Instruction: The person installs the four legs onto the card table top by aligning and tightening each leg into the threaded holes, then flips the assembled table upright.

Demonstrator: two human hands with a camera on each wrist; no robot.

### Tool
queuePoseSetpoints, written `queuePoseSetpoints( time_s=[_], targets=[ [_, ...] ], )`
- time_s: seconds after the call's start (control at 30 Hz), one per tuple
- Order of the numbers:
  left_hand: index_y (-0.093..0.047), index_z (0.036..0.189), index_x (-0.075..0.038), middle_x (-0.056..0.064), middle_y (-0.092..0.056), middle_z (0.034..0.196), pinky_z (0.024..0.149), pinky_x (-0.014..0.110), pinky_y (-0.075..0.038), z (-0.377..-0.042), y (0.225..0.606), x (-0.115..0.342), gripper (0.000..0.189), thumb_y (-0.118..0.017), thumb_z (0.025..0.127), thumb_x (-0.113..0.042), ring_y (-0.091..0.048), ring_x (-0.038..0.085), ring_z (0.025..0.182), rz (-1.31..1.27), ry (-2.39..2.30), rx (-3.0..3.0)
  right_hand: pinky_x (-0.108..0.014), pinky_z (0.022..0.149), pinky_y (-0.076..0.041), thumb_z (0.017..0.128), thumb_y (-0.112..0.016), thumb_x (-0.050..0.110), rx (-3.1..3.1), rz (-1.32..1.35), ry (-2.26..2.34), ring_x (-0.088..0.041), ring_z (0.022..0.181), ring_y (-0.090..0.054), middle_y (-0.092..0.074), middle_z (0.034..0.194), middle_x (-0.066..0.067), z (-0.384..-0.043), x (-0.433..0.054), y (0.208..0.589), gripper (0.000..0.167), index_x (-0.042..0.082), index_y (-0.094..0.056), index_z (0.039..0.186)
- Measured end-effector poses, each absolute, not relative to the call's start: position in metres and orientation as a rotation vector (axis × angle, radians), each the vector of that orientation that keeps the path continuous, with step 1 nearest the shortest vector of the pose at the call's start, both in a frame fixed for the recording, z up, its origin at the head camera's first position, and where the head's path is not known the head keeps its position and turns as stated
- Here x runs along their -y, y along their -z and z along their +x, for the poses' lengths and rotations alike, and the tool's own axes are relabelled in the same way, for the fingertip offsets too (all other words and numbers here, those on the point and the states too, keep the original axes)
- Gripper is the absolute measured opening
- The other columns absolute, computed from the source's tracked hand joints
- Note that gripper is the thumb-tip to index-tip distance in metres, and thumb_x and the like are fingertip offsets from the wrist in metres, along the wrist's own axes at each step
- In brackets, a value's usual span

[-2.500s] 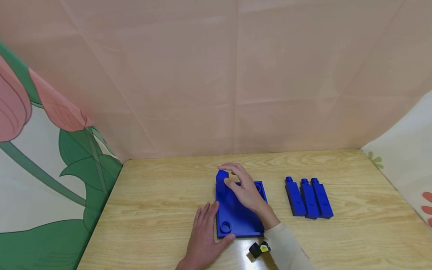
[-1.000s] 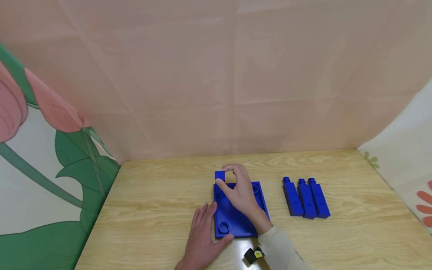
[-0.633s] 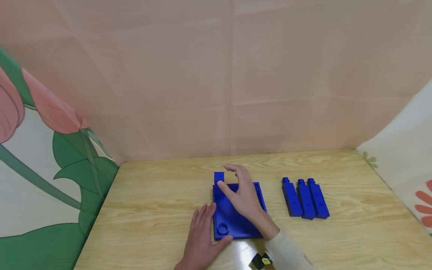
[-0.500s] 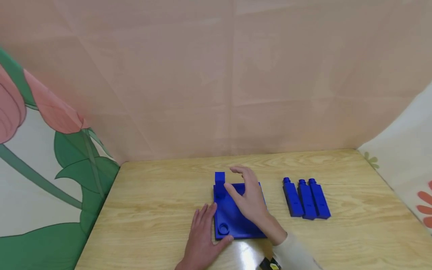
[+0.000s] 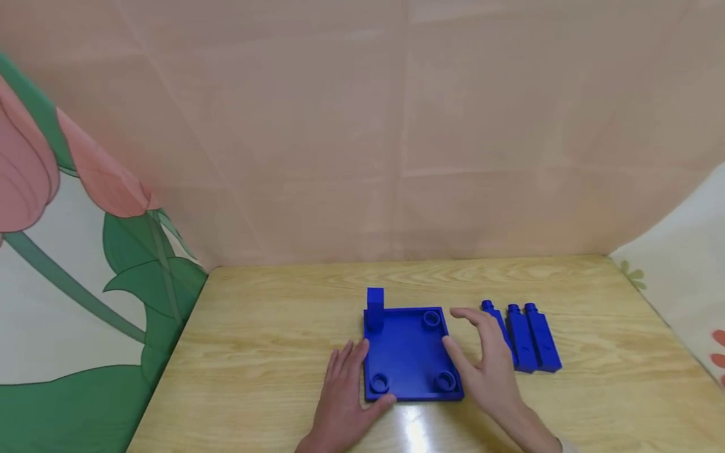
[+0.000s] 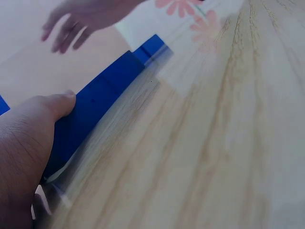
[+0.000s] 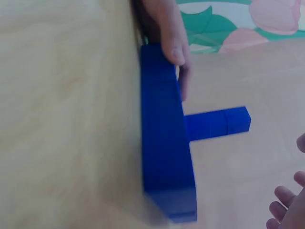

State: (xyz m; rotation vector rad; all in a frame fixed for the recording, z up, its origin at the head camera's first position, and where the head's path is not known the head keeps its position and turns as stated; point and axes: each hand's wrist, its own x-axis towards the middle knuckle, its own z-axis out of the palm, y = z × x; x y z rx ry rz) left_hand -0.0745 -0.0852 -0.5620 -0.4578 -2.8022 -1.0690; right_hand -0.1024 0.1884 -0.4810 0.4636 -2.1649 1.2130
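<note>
R hand (image 5: 491,365), thumb and fingers spread, empty, is nearer to 3 blue posts (image 5: 522,343), just beside it, lower right of frame, long axes approx. up-down. L hand (image 5: 343,396), fingers extended, touches blue tray (image 5: 408,358), lower centre.

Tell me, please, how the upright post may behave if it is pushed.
The post looks stiff, with straight edges. Tall and narrow, at a corner of the tray, it may tip. Its flat sides make rolling unlikely.
</note>
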Motion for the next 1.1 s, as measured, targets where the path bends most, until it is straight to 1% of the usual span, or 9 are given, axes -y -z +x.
queuePoseSetpoints(
  time_s=[0.17, 0.27, 0.47, 0.57, 0.7, 0.77, 0.87, 0.97, 1.1],
  targets=[
    [-0.037, 0.173, -0.013, 0.006, -0.045, 0.175, 0.138, 0.033, -0.001, -0.074, 0.564, 0.083, 0.101, -0.071, 0.098, -0.072, -0.034, 0.037, 0.165, -0.479, 1.053, 2.792, -0.013, 0.117, -0.038, 0.079, -0.081, -0.020, 2.134, 0.432, -1.185, 0.000, 0.136, -0.054, -0.071, 0.130, -0.014, -0.085, -0.218, 0.496, 0.061, -0.005, -0.069, 0.137],
    [-0.038, 0.173, -0.013, 0.007, -0.046, 0.174, 0.137, 0.027, 0.003, -0.074, 0.564, 0.083, 0.101, -0.070, 0.098, -0.072, -0.035, 0.038, 0.164, -0.491, 1.042, 2.786, -0.012, 0.117, -0.037, 0.079, -0.080, -0.020, 2.148, 0.390, -1.147, 0.002, 0.137, -0.053, -0.070, 0.133, 0.000, -0.075, -0.234, 0.504, 0.059, -0.007, -0.068, 0.135],
    [-0.039, 0.172, -0.013, 0.006, -0.048, 0.173, 0.138, 0.046, -0.013, -0.073, 0.563, 0.082, 0.099, -0.070, 0.098, -0.071, -0.037, 0.038, 0.163, -0.479, 1.018, 2.782, -0.012, 0.118, -0.035, 0.083, -0.082, -0.015, 2.174, 0.303, -1.100, 0.005, 0.137, -0.051, -0.065, 0.134, 0.012, -0.069, -0.257, 0.515, 0.054, -0.011, -0.067, 0.135],
    [-0.039, 0.172, -0.013, 0.006, -0.048, 0.173, 0.137, 0.052, -0.019, -0.073, 0.563, 0.081, 0.098, -0.069, 0.099, -0.072, -0.038, 0.038, 0.162, -0.482, 1.005, 2.785, -0.013, 0.118, -0.036, 0.098, -0.083, 0.010, 2.137, 0.291, -1.094, 0.005, 0.135, -0.052, -0.069, 0.129, 0.006, -0.072, -0.264, 0.523, 0.046, -0.012, -0.067, 0.134],
    [-0.038, 0.173, -0.014, 0.007, -0.047, 0.173, 0.139, 0.043, -0.011, -0.073, 0.563, 0.081, 0.099, -0.069, 0.099, -0.072, -0.038, 0.038, 0.163, -0.483, 1.008, 2.784, -0.016, 0.119, -0.034, 0.105, -0.074, 0.053, 2.076, 0.313, -1.021, 0.004, 0.133, -0.051, -0.072, 0.117, -0.015, -0.080, -0.271, 0.537, 0.074, -0.015, -0.067, 0.132],
    [-0.038, 0.173, -0.014, 0.006, -0.047, 0.174, 0.139, 0.036, -0.006, -0.073, 0.563, 0.081, 0.099, -0.069, 0.099, -0.071, -0.037, 0.038, 0.163, -0.482, 1.008, 2.781, -0.016, 0.118, -0.033, 0.104, -0.071, 0.061, 2.064, 0.313, -0.981, 0.003, 0.133, -0.049, -0.070, 0.113, -0.025, -0.083, -0.273, 0.543, 0.082, -0.015, -0.067, 0.133],
    [-0.038, 0.173, -0.013, 0.006, -0.047, 0.174, 0.139, 0.033, -0.002, -0.074, 0.562, 0.082, 0.099, -0.070, 0.099, -0.071, -0.037, 0.038, 0.163, -0.488, 1.006, 2.777, -0.017, 0.118, -0.028, 0.101, -0.070, 0.067, 2.105, 0.277, -0.967, 0.006, 0.133, -0.045, -0.070, 0.114, -0.027, -0.085, -0.278, 0.549, 0.088, -0.013, -0.065, 0.138],
    [-0.038, 0.173, -0.013, 0.007, -0.046, 0.174, 0.139, 0.036, -0.004, -0.074, 0.561, 0.082, 0.099, -0.070, 0.099, -0.070, -0.036, 0.038, 0.163, -0.486, 1.008, 2.786, -0.019, 0.121, -0.023, 0.099, -0.079, 0.059, 2.169, 0.234, -0.962, -0.003, 0.135, -0.047, -0.072, 0.117, -0.025, -0.084, -0.282, 0.553, 0.082, -0.007, -0.064, 0.145],
    [-0.037, 0.173, -0.014, 0.007, -0.045, 0.175, 0.139, 0.045, -0.010, -0.074, 0.558, 0.083, 0.100, -0.071, 0.098, -0.071, -0.034, 0.038, 0.164, -0.466, 1.038, 2.824, -0.031, 0.126, -0.021, 0.081, -0.098, 0.013, 2.244, 0.184, -0.935, -0.038, 0.137, -0.051, -0.074, 0.122, -0.025, -0.086, -0.283, 0.554, 0.079, -0.001, -0.063, 0.150]
  ],
)
